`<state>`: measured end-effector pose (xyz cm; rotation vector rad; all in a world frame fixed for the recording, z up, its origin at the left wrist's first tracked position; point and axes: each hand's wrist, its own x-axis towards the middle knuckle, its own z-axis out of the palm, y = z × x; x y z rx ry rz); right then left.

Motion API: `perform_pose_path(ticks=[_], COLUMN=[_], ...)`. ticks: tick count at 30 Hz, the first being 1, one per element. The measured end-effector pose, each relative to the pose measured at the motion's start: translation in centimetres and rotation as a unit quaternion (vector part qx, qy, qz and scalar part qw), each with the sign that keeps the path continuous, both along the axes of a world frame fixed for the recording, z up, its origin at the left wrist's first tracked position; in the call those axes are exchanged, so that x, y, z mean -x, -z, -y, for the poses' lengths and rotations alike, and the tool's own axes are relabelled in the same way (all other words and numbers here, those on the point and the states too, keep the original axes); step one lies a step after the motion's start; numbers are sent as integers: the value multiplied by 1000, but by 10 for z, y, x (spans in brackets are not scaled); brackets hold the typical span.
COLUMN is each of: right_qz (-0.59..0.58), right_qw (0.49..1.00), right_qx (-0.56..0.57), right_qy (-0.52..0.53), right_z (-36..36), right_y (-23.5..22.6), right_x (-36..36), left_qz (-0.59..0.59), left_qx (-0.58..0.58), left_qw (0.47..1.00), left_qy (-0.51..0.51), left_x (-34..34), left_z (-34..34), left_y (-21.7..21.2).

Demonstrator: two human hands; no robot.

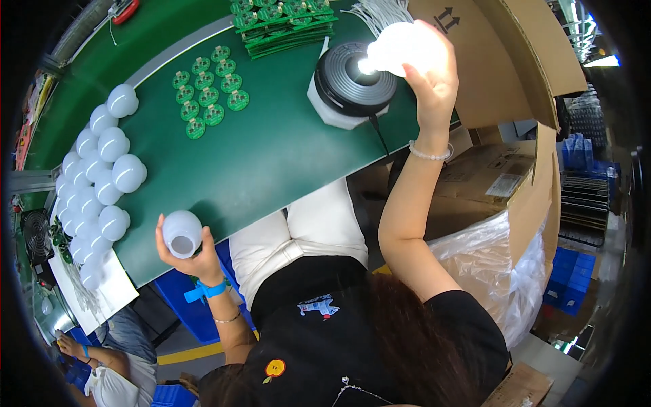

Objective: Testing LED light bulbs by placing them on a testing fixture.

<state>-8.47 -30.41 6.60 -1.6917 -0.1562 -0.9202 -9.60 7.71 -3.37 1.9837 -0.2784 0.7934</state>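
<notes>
My right hand (pixel 437 85) is wrapped round a glowing white light bulb (pixel 405 47). The bulb is tilted, its narrow end over the middle of a black round ringed device (pixel 339 85); glare hides whether they touch. Near the table's front edge, my left hand (pixel 200 263) grips a white globe-shaped bulb cover (pixel 183 227), its round opening facing me. Left of that hand, many similar white globes (pixel 98 166) lie clustered. Several round green circuit boards (pixel 207 95) lie in rows between the globes and the black device.
Stacked green circuit-board panels (pixel 285 30) and a bundle of white wires (pixel 380 13) stand at the table's (pixel 264 149) back. Open cardboard boxes (pixel 502 61) crowd the right side, one with plastic lining (pixel 475 261). Another person's arm (pixel 98 356) shows at lower left.
</notes>
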Motion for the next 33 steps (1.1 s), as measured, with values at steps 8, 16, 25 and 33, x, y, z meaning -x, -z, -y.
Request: perform_pose_path(ticks=[8,16,25,33], right_qz=[-62,-60,82,204], right_qw=[989,990,965,949], right_qx=[113,85,226,236], right_qy=[-78,101,108,46], right_z=[-2,-6,-18,3], right_y=[6,6,-12,23], right_x=[-17,-14,0,-41], left_qz=[103,83,68,56], left_qx=[-145,-179,-168,-167], left_qw=[982,980,983,984], left_qy=[-60,-23,-16,-30], left_x=[-8,-7,-7,-7], left_z=[0,2,3,5], left_y=[16,11,7,7])
